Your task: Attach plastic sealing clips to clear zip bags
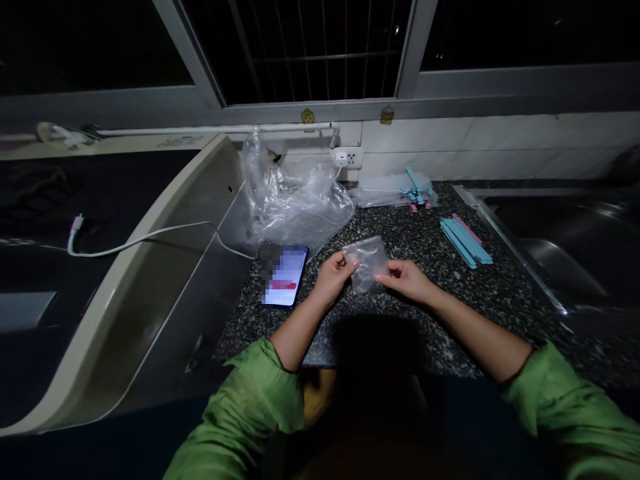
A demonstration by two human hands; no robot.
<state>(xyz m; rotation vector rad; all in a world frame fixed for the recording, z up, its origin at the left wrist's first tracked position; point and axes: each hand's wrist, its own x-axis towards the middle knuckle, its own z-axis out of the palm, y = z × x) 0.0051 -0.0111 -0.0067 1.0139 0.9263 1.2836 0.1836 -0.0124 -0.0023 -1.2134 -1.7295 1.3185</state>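
Note:
Between my two hands is a small clear plastic bag, held just over the dark speckled counter. My left hand pinches its left edge between thumb and fingers. On the opposite side, my right hand grips the lower right edge in the same way. Whether anything is inside the bag I cannot make out. A phone with a lit screen lies left of my left hand. Off to the right of my right hand rests a stack of light blue strips, with a pink strip along its far side.
A large crumpled plastic bag sits at the back left. Behind the counter, flat plastic bags lie with blue strips. A sink is at right, a beige-edged appliance at left. A white cable hangs across the appliance.

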